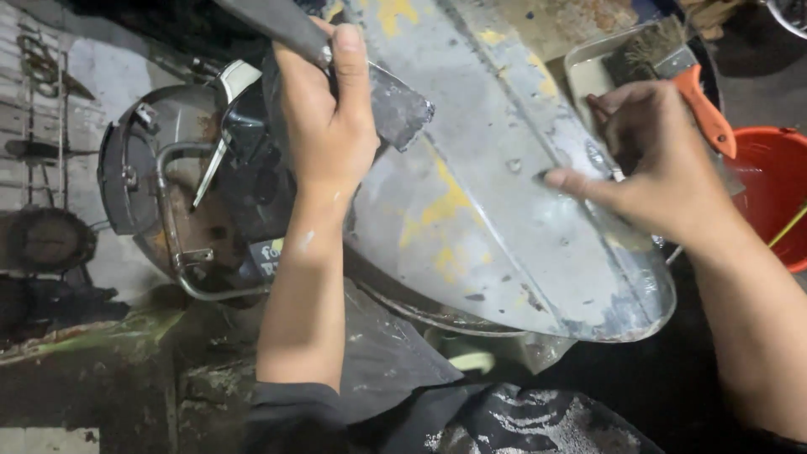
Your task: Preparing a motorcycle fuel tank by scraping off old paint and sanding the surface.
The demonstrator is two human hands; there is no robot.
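From the head camera, the left hand gripped a scraper, fingers wrapped around its handle, blade over the grey metal panel. The right hand rested on the panel's right edge, forefinger stretched out, beside an orange-handled brush and a red bucket.

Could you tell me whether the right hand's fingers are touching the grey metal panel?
Touching. The head view shows the right hand with its fingers pressed flat against the grey metal panel, with no gap visible.

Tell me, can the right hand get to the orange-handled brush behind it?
Probably yes. The right hand rests on the grey metal panel, and the orange-handled brush lies just beyond its knuckles in the tray, with nothing between them.
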